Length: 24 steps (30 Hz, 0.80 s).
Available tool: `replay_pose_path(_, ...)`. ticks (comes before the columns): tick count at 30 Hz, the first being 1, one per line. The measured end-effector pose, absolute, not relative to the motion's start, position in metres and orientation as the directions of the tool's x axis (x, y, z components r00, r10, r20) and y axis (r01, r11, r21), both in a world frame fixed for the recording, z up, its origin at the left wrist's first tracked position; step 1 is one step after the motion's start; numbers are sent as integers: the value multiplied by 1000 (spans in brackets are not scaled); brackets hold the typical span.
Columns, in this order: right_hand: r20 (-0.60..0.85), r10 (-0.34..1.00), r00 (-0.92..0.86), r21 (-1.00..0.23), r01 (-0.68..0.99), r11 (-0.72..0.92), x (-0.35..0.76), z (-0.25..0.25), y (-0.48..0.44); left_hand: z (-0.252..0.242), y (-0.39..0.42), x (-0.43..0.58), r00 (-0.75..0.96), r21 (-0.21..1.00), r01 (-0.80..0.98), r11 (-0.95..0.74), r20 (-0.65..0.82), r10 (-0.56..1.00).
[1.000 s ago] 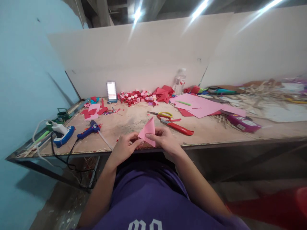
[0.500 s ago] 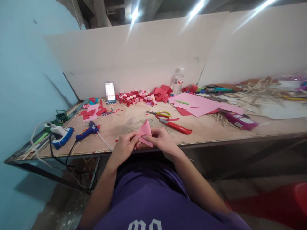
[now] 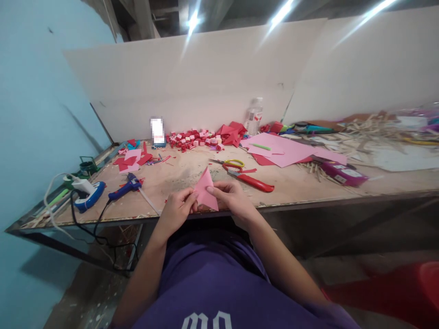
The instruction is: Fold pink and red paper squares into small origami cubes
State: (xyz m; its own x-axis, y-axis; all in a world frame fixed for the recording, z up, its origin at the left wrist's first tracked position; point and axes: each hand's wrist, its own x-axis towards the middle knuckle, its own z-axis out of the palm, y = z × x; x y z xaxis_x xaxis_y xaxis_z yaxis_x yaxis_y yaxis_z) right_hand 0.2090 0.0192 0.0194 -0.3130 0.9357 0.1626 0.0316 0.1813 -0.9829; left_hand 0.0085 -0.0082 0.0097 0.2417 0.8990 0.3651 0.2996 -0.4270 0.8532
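A folded piece of pink paper [image 3: 206, 197] is held between my two hands, just above the table's front edge. My left hand [image 3: 179, 205] pinches its left corner between thumb and fingers. On the other side, my right hand [image 3: 232, 198] grips the right part, its thumb lying on the face of the paper and the fingers behind it. One point of the paper sticks up and another points down. Beyond my right hand lie scissors with yellow handles [image 3: 233, 163] and a red-handled utility knife [image 3: 252, 180].
Small red and pink paper cubes [image 3: 195, 139] are heaped at the back, near a phone [image 3: 157, 132] and a plastic bottle [image 3: 254, 116]. A blue glue gun [image 3: 128, 187] and a power strip [image 3: 91, 197] lie left. Pink sheets [image 3: 288, 153] and a purple box [image 3: 345, 173] are right.
My right thumb has moved up and right over the paper. The paper has turned slightly, showing a wider, flatter face. My left hand keeps its pinch.
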Motion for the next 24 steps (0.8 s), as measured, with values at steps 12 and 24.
replay_pose_path(12,222,928,-299,-973,-1,233,209,23,17,9,-7,8,269,860,289,-420,348,898)
replay_pose_path(24,314,906,-282,-944,10,331,209,26,13,9,-6,9,263,880,248,-404,340,903)
